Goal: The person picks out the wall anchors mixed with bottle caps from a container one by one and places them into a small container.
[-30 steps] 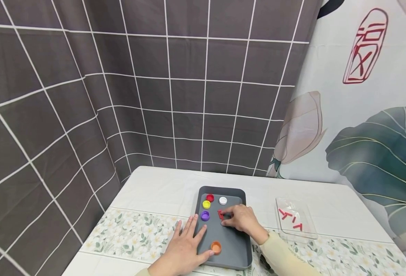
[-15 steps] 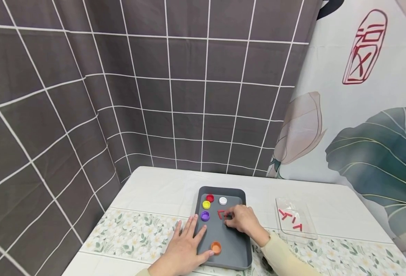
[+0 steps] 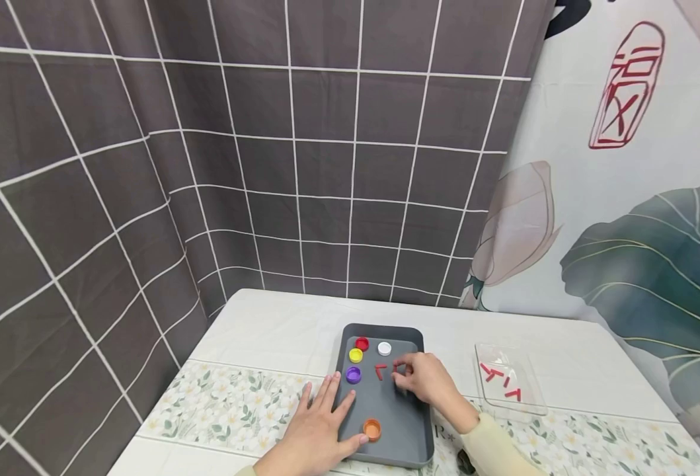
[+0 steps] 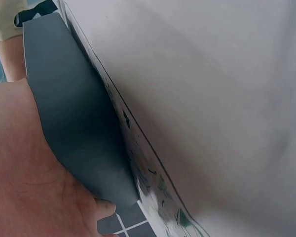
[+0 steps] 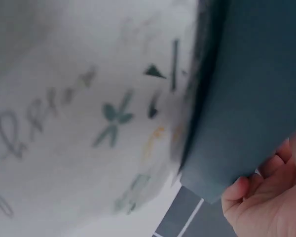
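A dark grey tray (image 3: 397,420) lies on the table, with my left hand (image 3: 314,426) spread over its left edge, fingers straight. The left thumb reaches beside an orange bottle cap (image 3: 371,430). My right hand (image 3: 431,382) pinches a small red stick (image 3: 394,368) between thumb and fingertips, low over the tray. Just left of it, two red sticks (image 3: 379,374) meet in an angle. Red (image 3: 362,344), yellow (image 3: 355,356) and purple (image 3: 353,375) caps line the tray's left side; a white cap (image 3: 384,348) sits near the far end. In the right wrist view, the curled fingers (image 5: 235,190) hide the stick.
To the right stands a clear plastic box (image 3: 541,398) holding several red sticks (image 3: 513,394). The table (image 3: 284,314) has a white cover with a floral band. Behind it hangs a dark gridded curtain (image 3: 326,165). A small dark object (image 3: 465,463) lies near the right sleeve.
My right hand has drawn a red stick to the right, away from the other sticks, which now show as an angle. The left hand stays in place.
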### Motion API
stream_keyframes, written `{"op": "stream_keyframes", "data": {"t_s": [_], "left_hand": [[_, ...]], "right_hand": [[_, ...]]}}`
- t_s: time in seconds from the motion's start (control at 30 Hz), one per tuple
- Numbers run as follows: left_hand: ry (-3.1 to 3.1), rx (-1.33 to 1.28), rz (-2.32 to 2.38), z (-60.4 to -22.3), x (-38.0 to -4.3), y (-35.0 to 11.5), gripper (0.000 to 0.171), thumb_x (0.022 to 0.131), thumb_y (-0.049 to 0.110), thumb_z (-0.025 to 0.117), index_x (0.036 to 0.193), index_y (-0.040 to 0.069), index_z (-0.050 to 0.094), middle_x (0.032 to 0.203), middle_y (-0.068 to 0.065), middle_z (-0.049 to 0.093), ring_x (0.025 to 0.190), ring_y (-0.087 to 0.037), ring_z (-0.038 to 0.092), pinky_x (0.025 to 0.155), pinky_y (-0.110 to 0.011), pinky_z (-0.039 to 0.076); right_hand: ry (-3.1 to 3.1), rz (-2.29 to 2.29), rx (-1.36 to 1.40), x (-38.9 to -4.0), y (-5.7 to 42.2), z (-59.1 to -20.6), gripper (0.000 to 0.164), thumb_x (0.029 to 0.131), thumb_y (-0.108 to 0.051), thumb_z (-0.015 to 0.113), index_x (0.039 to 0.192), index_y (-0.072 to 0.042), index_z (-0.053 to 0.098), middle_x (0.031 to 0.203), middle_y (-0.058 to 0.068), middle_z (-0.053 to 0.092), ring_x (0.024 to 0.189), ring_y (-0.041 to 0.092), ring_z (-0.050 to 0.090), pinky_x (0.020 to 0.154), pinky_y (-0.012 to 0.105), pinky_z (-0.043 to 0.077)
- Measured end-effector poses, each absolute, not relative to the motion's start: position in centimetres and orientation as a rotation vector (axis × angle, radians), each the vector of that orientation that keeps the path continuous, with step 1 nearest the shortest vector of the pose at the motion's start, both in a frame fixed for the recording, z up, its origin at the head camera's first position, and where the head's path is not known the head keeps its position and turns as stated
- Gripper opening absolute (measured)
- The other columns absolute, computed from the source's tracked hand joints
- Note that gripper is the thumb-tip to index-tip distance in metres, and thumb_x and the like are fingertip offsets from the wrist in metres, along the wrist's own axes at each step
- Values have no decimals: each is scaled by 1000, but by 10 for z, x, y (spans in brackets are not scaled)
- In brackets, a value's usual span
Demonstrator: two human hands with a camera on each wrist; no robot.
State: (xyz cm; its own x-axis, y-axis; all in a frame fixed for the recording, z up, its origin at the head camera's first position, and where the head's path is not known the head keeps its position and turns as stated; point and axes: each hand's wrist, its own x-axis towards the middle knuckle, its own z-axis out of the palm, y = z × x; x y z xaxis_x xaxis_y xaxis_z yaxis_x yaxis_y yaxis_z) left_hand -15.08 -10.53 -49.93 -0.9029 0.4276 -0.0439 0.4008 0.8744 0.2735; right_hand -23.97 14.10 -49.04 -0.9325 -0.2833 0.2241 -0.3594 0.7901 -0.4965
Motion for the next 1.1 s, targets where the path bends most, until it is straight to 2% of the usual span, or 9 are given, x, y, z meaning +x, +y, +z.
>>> {"op": "stream_keyframes", "data": {"t_s": [0.13,0.37,0.67,0.87,1.1], "left_hand": [[2934,651,386,-497,-150,-105,84,94,76,42,155,18,45,168,-18,17,155,-36,16,118,-66,12],[2955,666,389,-497,-148,-105,84,94,75,42,154,17,45,167,-20,18,154,-37,18,118,-66,13],[2952,669,408,-495,-146,-104,83,95,74,42,154,16,45,167,-20,19,154,-37,19,119,-66,13],[2958,676,419,-496,-147,-105,83,95,74,42,154,16,45,167,-20,19,154,-38,18,119,-65,13],[2970,692,455,-501,-149,-105,83,95,74,42,153,14,47,166,-21,20,154,-38,18,118,-66,12]], "right_hand": [[-2771,906,454,-237,147,-479,15,85,-12,78,99,-6,79,53,-11,45,45,4,38,47,22,31],[-2721,1012,330,-232,169,-461,22,88,-16,77,109,-8,78,59,-9,47,51,6,40,52,23,33],[-2607,1042,283,-227,210,-457,22,87,-17,79,106,-6,78,62,-9,51,55,3,42,54,23,36],[-2610,1035,216,-221,233,-453,25,88,-16,77,111,-5,77,68,-6,57,56,4,42,53,23,36],[-2624,989,152,-213,255,-451,26,90,-19,76,112,-5,77,68,-6,57,55,4,42,53,24,36]]}}
